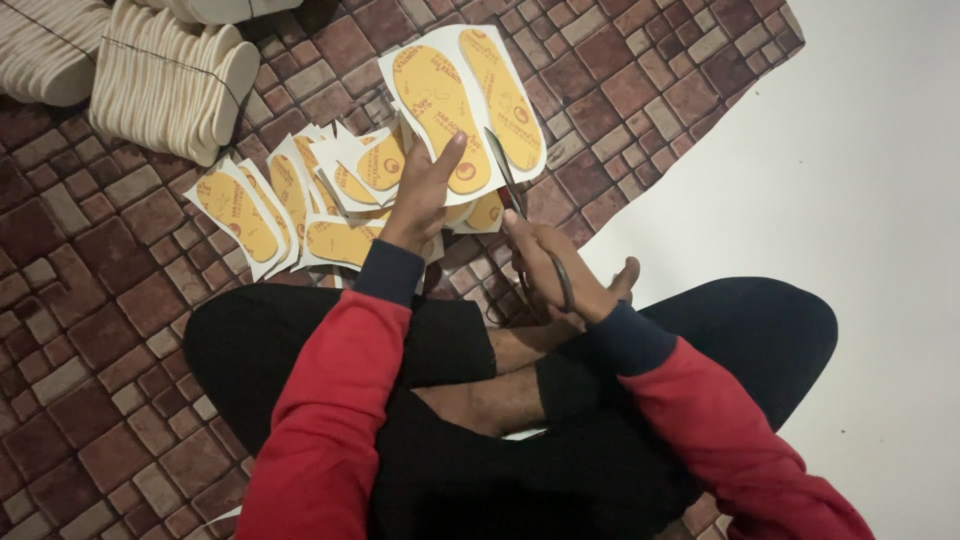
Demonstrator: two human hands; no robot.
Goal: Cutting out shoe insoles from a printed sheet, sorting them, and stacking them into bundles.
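My left hand (420,195) grips the lower edge of a white sheet (462,105) printed with two yellow insole shapes and holds it up above the floor. In my right hand (555,270) are dark scissors (510,180), whose blades run up into the sheet between the two yellow shapes. Under and left of the sheet lies a pile of cut yellow insole pieces with white borders (270,210). I sit cross-legged in black trousers and red sleeves with dark cuffs.
Bundles of cream foam insoles (165,80) tied with string stand at the top left, on a brick-patterned floor mat (90,300). At the right the mat ends against a plain white floor (870,180).
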